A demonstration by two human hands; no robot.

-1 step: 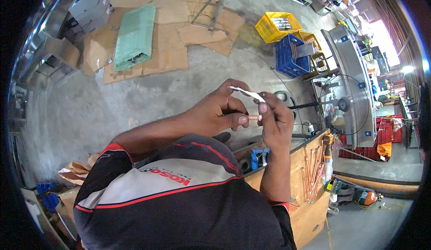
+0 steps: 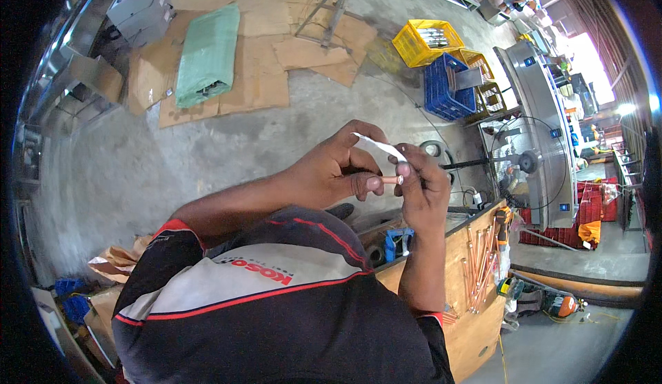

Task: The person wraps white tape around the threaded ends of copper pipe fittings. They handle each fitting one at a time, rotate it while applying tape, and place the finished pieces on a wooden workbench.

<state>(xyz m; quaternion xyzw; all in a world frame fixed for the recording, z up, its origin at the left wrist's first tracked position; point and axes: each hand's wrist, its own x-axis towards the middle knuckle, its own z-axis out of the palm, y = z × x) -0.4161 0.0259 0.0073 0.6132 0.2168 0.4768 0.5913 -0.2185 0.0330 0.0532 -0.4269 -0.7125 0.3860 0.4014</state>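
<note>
In front of my chest, my left hand (image 2: 352, 166) pinches a short copper tube (image 2: 390, 180) between thumb and fingers, its end pointing right. Thumb and fingers of my right hand (image 2: 422, 180) close on a white tape strip (image 2: 379, 145), just above the tube's end. The strip slants up and left from there, and its far end lies by my left index finger. Whether that finger touches it, I cannot tell. Below my right forearm, several longer copper tubes (image 2: 477, 267) lie on a wooden tabletop (image 2: 476, 342).
A fan (image 2: 527, 160) stands right of my hands, before a long metal unit (image 2: 541, 122). Beyond are blue (image 2: 441, 101) and yellow crates (image 2: 414, 46). A green-wrapped package (image 2: 207, 56) rests on cardboard (image 2: 258, 87) on the floor. A blue clamp-like tool (image 2: 394, 244) sits beside the table.
The white tape strip looks flatter and straighter now; before, it was more twisted. Both hands hold almost the same position.
</note>
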